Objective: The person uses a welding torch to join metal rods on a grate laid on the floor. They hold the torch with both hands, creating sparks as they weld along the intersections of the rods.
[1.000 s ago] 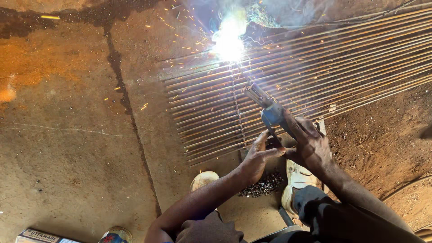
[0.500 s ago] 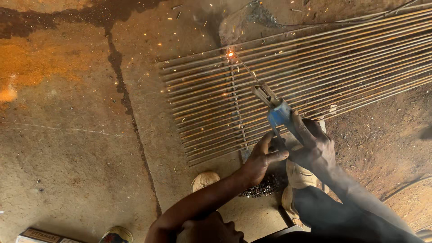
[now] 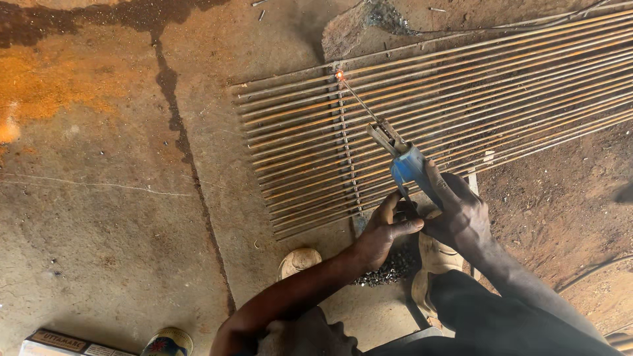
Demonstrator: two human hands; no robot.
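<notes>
A row of several long rusty steel rods point(image 3: 461, 99) lies side by side on the concrete floor, joined by a cross rod point(image 3: 346, 151). My right hand point(image 3: 458, 214) grips a blue-handled welding electrode holder point(image 3: 405, 161). Its thin electrode point(image 3: 359, 102) reaches up-left, and its tip glows red-orange point(image 3: 340, 75) at the far end of the cross rod. My left hand point(image 3: 386, 231) rests against the holder's handle from the left, fingers curled beside it.
A carton point(image 3: 62, 343) and a round tin point(image 3: 168, 343) sit at the lower left. My sandalled feet point(image 3: 428, 264) and a small heap of dark metal bits point(image 3: 389, 267) lie just below the rods. Bare earth lies to the right, stained concrete to the left.
The bright welding arc at the rods' far end has gone out, leaving only a glowing electrode tip. Both hands and the holder stay in nearly the same place.
</notes>
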